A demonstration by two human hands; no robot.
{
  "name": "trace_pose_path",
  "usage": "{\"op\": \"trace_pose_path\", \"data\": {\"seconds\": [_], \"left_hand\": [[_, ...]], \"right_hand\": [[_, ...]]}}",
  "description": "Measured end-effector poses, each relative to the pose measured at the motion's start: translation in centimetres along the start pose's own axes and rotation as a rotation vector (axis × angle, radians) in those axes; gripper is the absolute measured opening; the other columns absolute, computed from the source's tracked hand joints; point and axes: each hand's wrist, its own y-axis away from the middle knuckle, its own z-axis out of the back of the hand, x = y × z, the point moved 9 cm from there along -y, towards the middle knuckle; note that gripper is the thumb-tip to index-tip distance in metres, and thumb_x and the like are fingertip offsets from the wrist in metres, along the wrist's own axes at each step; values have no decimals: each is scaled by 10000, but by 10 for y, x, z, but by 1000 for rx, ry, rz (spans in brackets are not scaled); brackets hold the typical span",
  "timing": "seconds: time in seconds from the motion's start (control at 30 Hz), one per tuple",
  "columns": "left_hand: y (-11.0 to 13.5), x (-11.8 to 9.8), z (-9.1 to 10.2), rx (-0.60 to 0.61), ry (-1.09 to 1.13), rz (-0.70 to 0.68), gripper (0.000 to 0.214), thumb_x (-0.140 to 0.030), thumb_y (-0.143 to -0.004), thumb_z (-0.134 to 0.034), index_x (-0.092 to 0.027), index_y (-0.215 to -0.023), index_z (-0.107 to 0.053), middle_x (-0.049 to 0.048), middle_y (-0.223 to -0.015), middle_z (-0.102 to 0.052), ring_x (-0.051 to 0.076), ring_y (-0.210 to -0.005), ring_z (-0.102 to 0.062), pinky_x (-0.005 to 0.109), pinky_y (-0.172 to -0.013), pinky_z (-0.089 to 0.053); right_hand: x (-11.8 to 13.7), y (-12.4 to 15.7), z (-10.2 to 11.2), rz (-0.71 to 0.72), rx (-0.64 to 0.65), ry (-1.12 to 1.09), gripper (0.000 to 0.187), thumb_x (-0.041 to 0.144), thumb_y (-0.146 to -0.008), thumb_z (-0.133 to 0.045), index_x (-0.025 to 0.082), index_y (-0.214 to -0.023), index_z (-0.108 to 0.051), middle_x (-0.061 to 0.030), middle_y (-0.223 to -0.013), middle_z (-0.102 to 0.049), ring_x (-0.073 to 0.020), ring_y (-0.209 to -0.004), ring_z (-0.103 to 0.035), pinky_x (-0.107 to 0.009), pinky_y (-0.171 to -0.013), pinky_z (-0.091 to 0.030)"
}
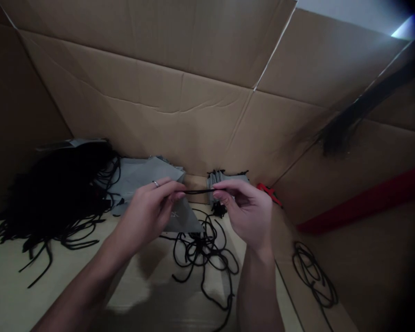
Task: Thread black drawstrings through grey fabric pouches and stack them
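Observation:
My left hand [151,208] and my right hand [244,211] are raised over the table, both pinched on the ends of a short black cord [198,191] stretched level between them. A ring shows on a left finger. Under my left hand a grey fabric pouch [183,220] hangs or lies; I cannot tell whether the hand grips it too. Below the hands a tangle of loose black cords [202,251] lies on the light table [27,295].
A large heap of black cords [55,193] fills the left side, beside more grey pouches [138,173]. A small stack of grey pouches [226,177] and a red object [268,191] sit behind. Cardboard walls [180,106] enclose the table. A cord coil [313,276] lies right.

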Motion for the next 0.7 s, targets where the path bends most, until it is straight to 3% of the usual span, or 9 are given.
{"op": "trace_pose_path", "data": {"seconds": [0.17, 0.37, 0.5, 0.7], "left_hand": [[0, -3, -3, -3, 12, -19, 162, -139, -1061, -570, -154, -1022, -726, 45, -880, -759, 167, -773, -707, 262, -687, -482], [-1, 3, 0, -12, 26, -13, 162, -160, -1056, -590, -161, -1022, -748, 22, -839, -737, 151, -724, -679, 250, -666, -472], [-1, 7, 0, 10, 12, 8, 180, -141, -1053, -586, -156, -1007, -759, 13, -815, -722, 136, -691, -654, 240, -637, -450], [-1, 5, -3, 26, -10, -4, 183, -137, -1057, -572, -146, -1007, -748, 12, -798, -692, 146, -706, -648, 261, -661, -460]], "right_hand": [[5, 1, 1, 32, -15, -16, 88, 194, -975, -749, 248, -1019, -803, -24, -935, -783, -178, -842, -709, -329, -731, -564], [2, 4, 3, 12, -35, -142, 239, 143, -946, -761, 268, -1149, -764, -16, -1022, -799, -160, -905, -758, -295, -803, -630], [1, 3, 7, 29, -39, -98, 215, 163, -949, -769, 260, -1141, -782, -28, -1026, -810, -173, -908, -767, -318, -818, -647], [16, 0, 3, 112, 58, 45, 135, 152, -988, -733, 259, -1014, -810, -13, -903, -787, -173, -820, -712, -336, -741, -578]]}}
